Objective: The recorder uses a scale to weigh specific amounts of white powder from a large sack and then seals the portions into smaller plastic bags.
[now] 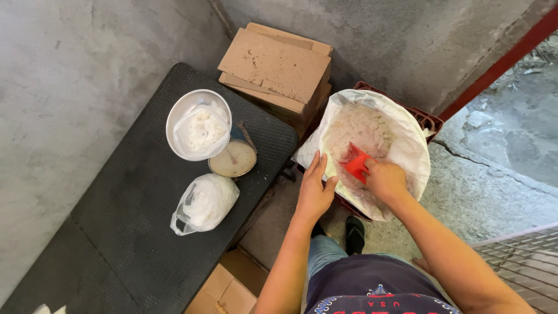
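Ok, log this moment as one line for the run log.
left hand: on sack rim | right hand: holds red scoop in white pieces | table: scale, tied bag

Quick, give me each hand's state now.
Left hand: open, resting on the white woven sack's rim.
Right hand: closed on the red plastic scoop.

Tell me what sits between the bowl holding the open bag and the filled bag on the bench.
Head view: a round dial scale sits between them.
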